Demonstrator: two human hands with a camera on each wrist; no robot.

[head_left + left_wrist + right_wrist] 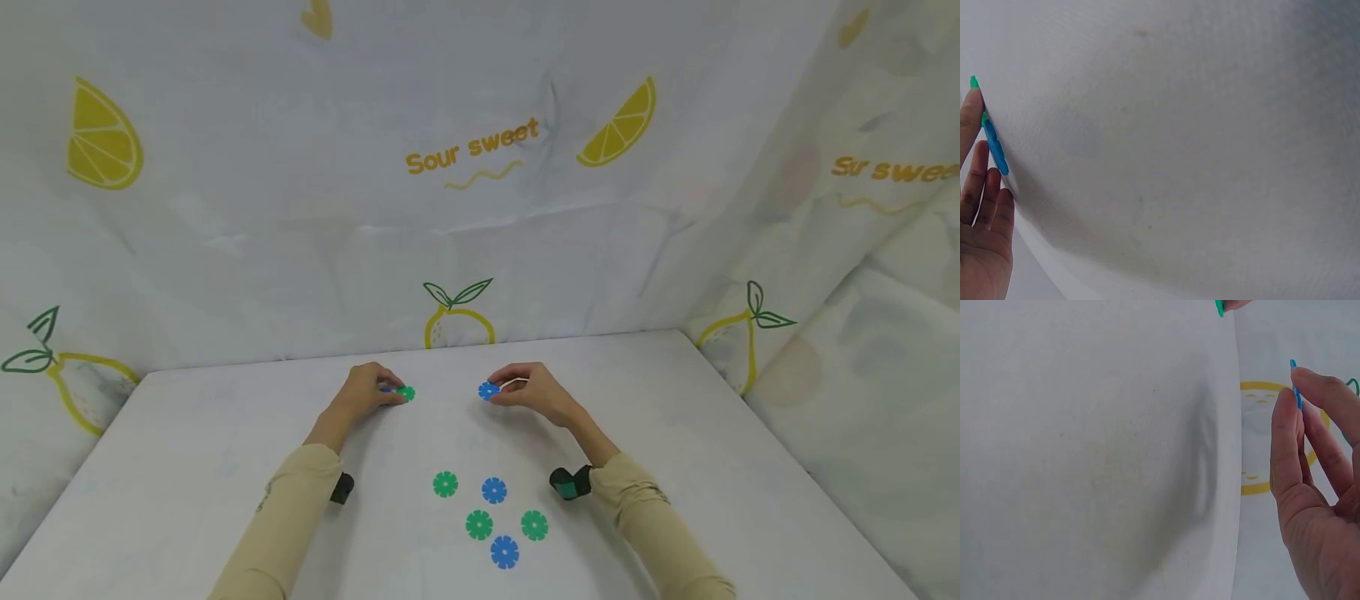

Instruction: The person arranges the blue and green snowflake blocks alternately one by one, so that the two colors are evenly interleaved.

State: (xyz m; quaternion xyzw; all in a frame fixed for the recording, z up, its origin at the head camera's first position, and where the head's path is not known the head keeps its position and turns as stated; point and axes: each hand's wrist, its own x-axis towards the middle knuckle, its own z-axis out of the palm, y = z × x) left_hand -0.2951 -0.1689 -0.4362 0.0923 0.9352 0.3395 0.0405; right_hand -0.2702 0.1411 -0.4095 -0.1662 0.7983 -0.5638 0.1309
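Observation:
At the far part of the table, my left hand [366,392] pinches a green notched disc [408,394] between thumb and fingers. A blue notched disc [995,147] adjoins the green one in the left wrist view, partly hidden by fingers in the head view. Across a gap to the right, my right hand [538,393] pinches another blue disc [484,392] by its edge, its flat face towards the head camera. Seen from the right wrist, that disc is edge-on between thumb and fingertips. The discs in the two hands are apart.
Nearer on the white table [187,483] lie loose notched discs: three green, one of them a green disc [446,477], and two blue, one of them a blue disc [505,560]. A lemon-printed cloth [300,275] hangs behind the table and on its right side.

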